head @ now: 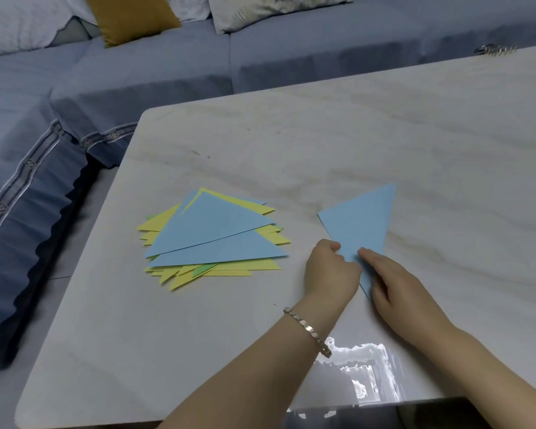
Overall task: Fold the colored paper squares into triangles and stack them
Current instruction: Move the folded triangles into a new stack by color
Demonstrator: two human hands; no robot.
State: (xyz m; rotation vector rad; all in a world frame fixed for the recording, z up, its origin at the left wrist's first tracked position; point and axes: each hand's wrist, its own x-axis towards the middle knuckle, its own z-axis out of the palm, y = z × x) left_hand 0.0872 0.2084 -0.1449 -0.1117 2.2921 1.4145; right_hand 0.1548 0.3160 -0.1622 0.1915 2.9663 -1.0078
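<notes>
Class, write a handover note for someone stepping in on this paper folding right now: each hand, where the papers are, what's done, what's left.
Left hand: fingers curled at the left edge of the loose blue triangle; pinch or press, unclear.
Right hand: flat on that triangle's near corner.
Stack of folded triangles: on the table, left of the hands, blue on top, yellow and green beneath.
Done: this sheet looks folded.
Left: move it onto the stack. No unfolded squares in view.
</notes>
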